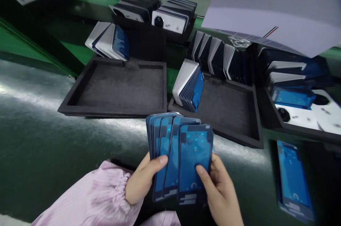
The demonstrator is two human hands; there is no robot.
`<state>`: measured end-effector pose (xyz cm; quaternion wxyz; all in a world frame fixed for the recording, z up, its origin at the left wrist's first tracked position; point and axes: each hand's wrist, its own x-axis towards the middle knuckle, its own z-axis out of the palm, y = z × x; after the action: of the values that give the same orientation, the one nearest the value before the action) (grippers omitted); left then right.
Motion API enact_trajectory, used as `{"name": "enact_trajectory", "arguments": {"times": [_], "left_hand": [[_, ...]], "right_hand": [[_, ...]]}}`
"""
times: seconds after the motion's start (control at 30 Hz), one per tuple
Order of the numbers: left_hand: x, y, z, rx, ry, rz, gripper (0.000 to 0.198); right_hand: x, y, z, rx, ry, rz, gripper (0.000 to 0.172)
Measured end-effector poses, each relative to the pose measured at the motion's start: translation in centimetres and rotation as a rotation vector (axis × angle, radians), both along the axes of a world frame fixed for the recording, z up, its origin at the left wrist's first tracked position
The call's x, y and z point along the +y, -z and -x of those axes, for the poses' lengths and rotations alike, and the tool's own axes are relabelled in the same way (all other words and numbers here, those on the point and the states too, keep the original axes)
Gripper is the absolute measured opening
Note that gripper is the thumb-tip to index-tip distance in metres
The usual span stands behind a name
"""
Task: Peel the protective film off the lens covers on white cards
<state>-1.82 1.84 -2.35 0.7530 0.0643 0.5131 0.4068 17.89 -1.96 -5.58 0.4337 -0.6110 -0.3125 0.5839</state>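
Note:
A fanned stack of flat, blue-filmed phone back panels (170, 148) is held between both hands over the green bench. My left hand (145, 178) grips the stack's left side, its thumb lying across the front panels. My right hand (217, 183) pinches the rightmost panel (195, 151) at its edge, thumb on the blue face and fingers behind. Just beyond the hands, a leaning row of panels (188, 85) stands at the left side of a black tray (226, 108). More blue panels (294, 179) lie on the bench at the right.
Another black tray (119, 87) sits to the left, with panels (109, 41) leaning behind it. Rows of white panels with round camera rings (173, 14) stand at the back. A tray (306, 126) at right holds panels. A pale sheet (271, 5) overhangs the upper right.

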Motion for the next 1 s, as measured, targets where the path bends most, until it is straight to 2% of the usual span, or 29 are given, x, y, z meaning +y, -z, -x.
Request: {"name": "enact_trajectory", "arguments": {"times": [0.1,0.27,0.37,0.43,0.53,0.7,0.83,0.93,1.0], "left_hand": [[0.3,-0.3,0.4,-0.032,-0.001,0.023,0.05],[0.6,-0.7,0.8,-0.031,-0.011,0.001,0.066],[0.6,-0.7,0.8,-0.011,-0.015,-0.005,0.069],[0.5,-0.7,0.8,-0.003,-0.017,-0.008,0.07],[0.5,-0.7,0.8,-0.001,-0.011,-0.011,0.073],[0.4,-0.6,0.9,0.005,0.0,-0.015,0.068],[0.4,-0.7,0.8,0.011,0.009,-0.015,0.061],[0.3,-0.7,0.7,0.009,0.013,-0.026,0.058],[0.2,-0.6,0.6,0.013,0.019,-0.036,0.053]], "right_hand": [[0.9,-0.8,-1.6,0.057,0.152,-0.003,0.036],[1.3,-2.2,-5.3,0.103,0.373,-0.106,0.031],[1.5,-3.1,-5.5,0.262,0.439,-0.187,0.015],[1.7,-3.7,-4.8,0.425,0.465,-0.212,0.021],[2.1,-4.3,-3.8,0.527,0.445,-0.208,0.027],[2.2,-4.3,-3.3,0.387,0.295,-0.242,0.027],[2.0,-3.4,-3.2,0.339,0.212,-0.272,0.023],[1.2,-2.4,-2.9,0.288,0.208,-0.24,0.02],[0.3,-1.7,-2.4,0.226,0.2,-0.168,0.025]]}}
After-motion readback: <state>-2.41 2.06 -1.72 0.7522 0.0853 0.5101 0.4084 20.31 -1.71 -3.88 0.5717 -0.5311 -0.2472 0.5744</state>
